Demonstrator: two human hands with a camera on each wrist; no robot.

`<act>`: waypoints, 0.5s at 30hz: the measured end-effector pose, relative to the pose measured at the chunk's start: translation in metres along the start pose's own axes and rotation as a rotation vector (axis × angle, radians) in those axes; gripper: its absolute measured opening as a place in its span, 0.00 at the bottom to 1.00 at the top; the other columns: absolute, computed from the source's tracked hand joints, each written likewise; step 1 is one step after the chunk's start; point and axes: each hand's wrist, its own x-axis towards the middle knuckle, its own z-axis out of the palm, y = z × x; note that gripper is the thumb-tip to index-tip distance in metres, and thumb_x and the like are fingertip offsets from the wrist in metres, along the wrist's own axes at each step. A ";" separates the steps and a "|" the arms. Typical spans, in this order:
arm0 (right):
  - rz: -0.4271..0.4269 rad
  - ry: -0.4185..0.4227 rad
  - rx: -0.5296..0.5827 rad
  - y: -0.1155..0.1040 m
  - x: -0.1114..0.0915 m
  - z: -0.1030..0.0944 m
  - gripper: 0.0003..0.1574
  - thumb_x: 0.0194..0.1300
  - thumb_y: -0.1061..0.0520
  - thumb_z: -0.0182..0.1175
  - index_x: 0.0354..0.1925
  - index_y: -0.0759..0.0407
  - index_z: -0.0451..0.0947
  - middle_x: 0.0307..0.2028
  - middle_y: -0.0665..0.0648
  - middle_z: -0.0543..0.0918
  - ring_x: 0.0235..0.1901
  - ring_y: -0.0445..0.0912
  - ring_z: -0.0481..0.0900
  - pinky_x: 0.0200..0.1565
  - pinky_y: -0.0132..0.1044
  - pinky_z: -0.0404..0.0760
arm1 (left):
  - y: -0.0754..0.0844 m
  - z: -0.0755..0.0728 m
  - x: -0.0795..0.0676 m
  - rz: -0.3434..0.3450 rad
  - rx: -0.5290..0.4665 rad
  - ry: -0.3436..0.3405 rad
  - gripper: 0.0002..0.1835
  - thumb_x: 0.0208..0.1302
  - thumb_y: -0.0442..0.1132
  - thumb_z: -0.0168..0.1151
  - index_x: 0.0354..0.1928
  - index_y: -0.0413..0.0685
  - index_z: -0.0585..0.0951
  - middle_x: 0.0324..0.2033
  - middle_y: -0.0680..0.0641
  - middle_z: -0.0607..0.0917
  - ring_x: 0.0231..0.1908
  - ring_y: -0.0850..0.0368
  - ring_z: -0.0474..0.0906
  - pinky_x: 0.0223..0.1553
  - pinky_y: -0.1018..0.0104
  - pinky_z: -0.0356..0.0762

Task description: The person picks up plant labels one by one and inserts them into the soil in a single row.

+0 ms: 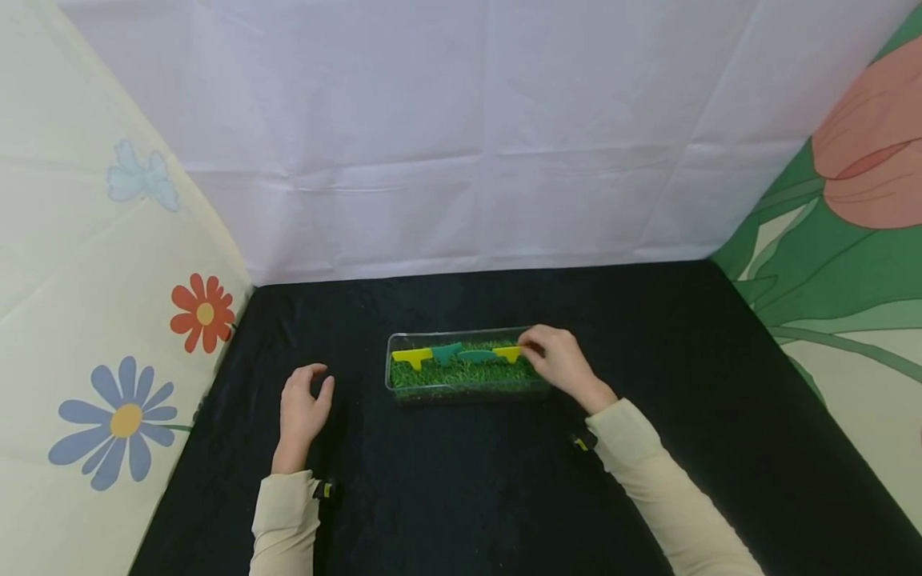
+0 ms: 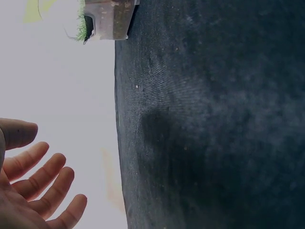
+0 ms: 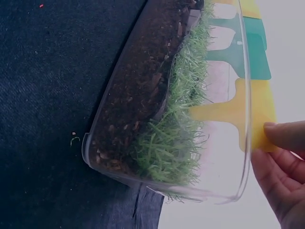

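A clear plastic planter (image 1: 461,390) with dark soil and green grass (image 3: 167,143) stands on the black cloth. T-shaped plant labels stand in a row in the grass: a yellow label (image 1: 412,358) at the left end, two green labels (image 1: 446,353) in the middle, and another yellow label (image 3: 259,112) at the right end. My right hand (image 1: 558,358) pinches the edge of that right yellow label between thumb and fingers; its stem reaches down into the grass. Left of the planter, my left hand (image 1: 302,404) hovers over the cloth with loosely bent fingers, holding nothing.
Black cloth (image 1: 432,488) covers the table. A white sheet (image 1: 461,160) hangs behind it. Flower-printed panels flank the table, the left panel (image 1: 72,280) with small flowers and the right panel (image 1: 864,344) with a large tulip. Small crumbs (image 3: 74,133) lie beside the planter.
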 end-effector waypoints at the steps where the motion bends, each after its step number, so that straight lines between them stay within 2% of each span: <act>1: 0.002 0.000 -0.001 0.000 0.000 -0.001 0.07 0.49 0.69 0.65 0.30 0.63 0.80 0.27 0.56 0.80 0.25 0.46 0.77 0.27 0.38 0.77 | 0.000 0.000 0.000 0.001 0.000 0.001 0.13 0.60 0.32 0.56 0.45 0.31 0.75 0.42 0.33 0.76 0.43 0.41 0.70 0.46 0.46 0.67; 10: 0.038 -0.015 0.020 -0.001 -0.002 -0.007 0.09 0.50 0.69 0.65 0.33 0.65 0.80 0.29 0.57 0.80 0.25 0.46 0.78 0.27 0.37 0.77 | 0.001 0.000 0.000 -0.010 -0.003 -0.013 0.13 0.61 0.33 0.56 0.46 0.31 0.75 0.43 0.33 0.76 0.44 0.41 0.70 0.47 0.46 0.66; 15: 0.027 0.031 0.018 -0.002 -0.003 -0.012 0.08 0.50 0.69 0.65 0.32 0.64 0.80 0.29 0.56 0.80 0.24 0.44 0.76 0.26 0.36 0.76 | 0.001 0.000 0.000 -0.016 -0.004 -0.017 0.13 0.61 0.33 0.56 0.46 0.32 0.75 0.43 0.34 0.76 0.44 0.41 0.70 0.47 0.46 0.66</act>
